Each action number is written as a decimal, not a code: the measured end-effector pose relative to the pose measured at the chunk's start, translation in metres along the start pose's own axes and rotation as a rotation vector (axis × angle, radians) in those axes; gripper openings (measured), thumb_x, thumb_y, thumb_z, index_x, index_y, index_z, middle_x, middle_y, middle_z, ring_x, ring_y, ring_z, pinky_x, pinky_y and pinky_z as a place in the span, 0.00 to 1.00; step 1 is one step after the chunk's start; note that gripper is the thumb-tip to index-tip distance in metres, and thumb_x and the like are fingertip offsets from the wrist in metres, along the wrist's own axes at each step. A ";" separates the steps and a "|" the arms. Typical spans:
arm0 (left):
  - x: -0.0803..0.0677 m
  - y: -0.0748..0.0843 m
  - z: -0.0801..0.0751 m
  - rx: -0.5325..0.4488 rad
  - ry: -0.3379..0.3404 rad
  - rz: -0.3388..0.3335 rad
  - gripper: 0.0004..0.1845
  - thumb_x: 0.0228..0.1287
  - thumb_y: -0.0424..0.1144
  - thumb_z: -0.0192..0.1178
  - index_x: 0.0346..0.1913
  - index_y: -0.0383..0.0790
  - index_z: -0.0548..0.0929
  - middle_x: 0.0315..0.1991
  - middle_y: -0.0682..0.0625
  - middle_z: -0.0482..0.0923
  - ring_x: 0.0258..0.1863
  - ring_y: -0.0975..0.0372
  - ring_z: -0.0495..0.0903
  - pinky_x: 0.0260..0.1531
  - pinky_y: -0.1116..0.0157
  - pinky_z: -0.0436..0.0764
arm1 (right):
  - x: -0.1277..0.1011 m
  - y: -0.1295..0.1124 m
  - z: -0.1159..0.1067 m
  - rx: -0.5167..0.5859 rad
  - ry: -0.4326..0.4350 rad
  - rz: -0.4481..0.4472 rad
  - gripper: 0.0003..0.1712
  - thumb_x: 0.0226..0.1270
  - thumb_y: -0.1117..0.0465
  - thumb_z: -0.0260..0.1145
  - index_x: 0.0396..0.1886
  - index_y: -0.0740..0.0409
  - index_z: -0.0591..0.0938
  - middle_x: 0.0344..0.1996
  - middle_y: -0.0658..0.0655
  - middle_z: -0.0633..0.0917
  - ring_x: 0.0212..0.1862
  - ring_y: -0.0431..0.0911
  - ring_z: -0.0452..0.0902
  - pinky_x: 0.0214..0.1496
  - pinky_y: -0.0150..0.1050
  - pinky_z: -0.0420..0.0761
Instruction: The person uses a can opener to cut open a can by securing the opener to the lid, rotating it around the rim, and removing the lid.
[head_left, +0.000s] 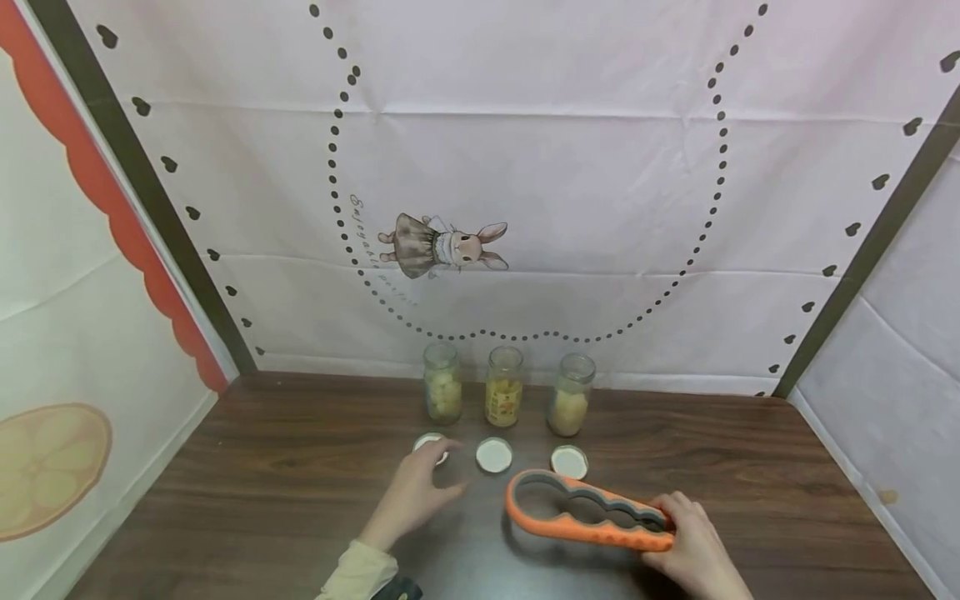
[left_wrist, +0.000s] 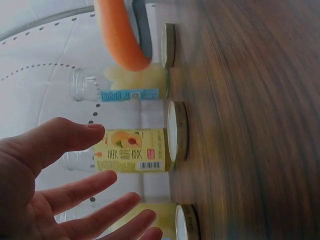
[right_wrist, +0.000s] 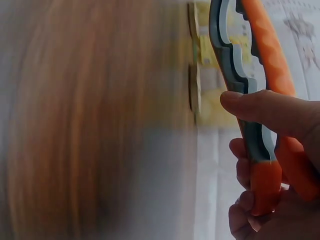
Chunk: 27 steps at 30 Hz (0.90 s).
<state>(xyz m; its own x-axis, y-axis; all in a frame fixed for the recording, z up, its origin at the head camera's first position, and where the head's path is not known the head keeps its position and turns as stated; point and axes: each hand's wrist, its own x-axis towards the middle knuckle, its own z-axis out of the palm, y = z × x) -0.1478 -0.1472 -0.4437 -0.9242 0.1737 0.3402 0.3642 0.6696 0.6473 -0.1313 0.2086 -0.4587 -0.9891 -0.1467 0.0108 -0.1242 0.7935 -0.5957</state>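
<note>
My right hand grips the handle end of an orange and grey jar opener, its loop pointing left above the table. In the right wrist view, the thumb presses on the opener's grey inner side and the fingers curl round the orange handle. My left hand holds nothing; its fingers are spread and relaxed, partly covering the left lid. A middle lid and a right lid lie on the table, white insides up. Behind stand three lidless glass jars with pale yellow contents: left, middle, right.
The dark wood table ends at a white cloth backdrop with a printed rabbit, close behind the jars. Cloth side walls rise at left and right. The middle jar carries a yellow label.
</note>
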 end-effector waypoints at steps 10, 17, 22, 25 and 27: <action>-0.010 -0.006 -0.010 0.002 0.024 -0.070 0.25 0.41 0.28 0.73 0.48 0.34 0.80 0.47 0.41 0.80 0.49 0.44 0.78 0.50 0.46 0.76 | 0.006 -0.032 0.024 -0.032 -0.004 -0.121 0.25 0.30 0.70 0.81 0.32 0.56 0.79 0.25 0.48 0.65 0.31 0.46 0.58 0.33 0.41 0.60; -0.008 -0.013 -0.019 0.043 0.047 -0.088 0.27 0.42 0.29 0.73 0.51 0.31 0.79 0.51 0.37 0.77 0.52 0.42 0.76 0.52 0.45 0.74 | 0.009 -0.043 0.032 -0.090 0.026 -0.204 0.26 0.27 0.71 0.78 0.33 0.54 0.78 0.26 0.47 0.66 0.33 0.46 0.59 0.35 0.42 0.60; -0.007 -0.019 -0.026 0.056 0.041 -0.103 0.27 0.43 0.29 0.72 0.51 0.31 0.79 0.51 0.37 0.76 0.52 0.41 0.75 0.51 0.44 0.74 | 0.015 -0.048 0.039 -0.127 0.025 -0.322 0.27 0.28 0.68 0.76 0.36 0.55 0.79 0.31 0.45 0.70 0.36 0.44 0.62 0.36 0.41 0.63; -0.007 -0.021 -0.028 0.056 0.022 -0.122 0.27 0.43 0.30 0.72 0.51 0.31 0.79 0.52 0.36 0.76 0.53 0.41 0.75 0.52 0.43 0.73 | 0.019 -0.050 0.042 -0.143 -0.020 -0.385 0.27 0.30 0.68 0.73 0.39 0.56 0.80 0.32 0.45 0.71 0.36 0.44 0.63 0.36 0.41 0.64; -0.007 -0.021 -0.028 0.057 0.006 -0.137 0.27 0.44 0.31 0.72 0.52 0.31 0.78 0.53 0.36 0.75 0.54 0.40 0.74 0.53 0.43 0.73 | 0.022 -0.051 0.044 -0.151 -0.057 -0.416 0.28 0.31 0.68 0.74 0.41 0.57 0.80 0.32 0.45 0.71 0.36 0.44 0.64 0.36 0.41 0.65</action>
<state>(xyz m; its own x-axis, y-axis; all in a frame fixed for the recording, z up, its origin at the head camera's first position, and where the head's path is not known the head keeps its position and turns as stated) -0.1456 -0.1832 -0.4409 -0.9641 0.0735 0.2551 0.2270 0.7266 0.6485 -0.1435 0.1390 -0.4631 -0.8474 -0.5002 0.1781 -0.5246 0.7369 -0.4263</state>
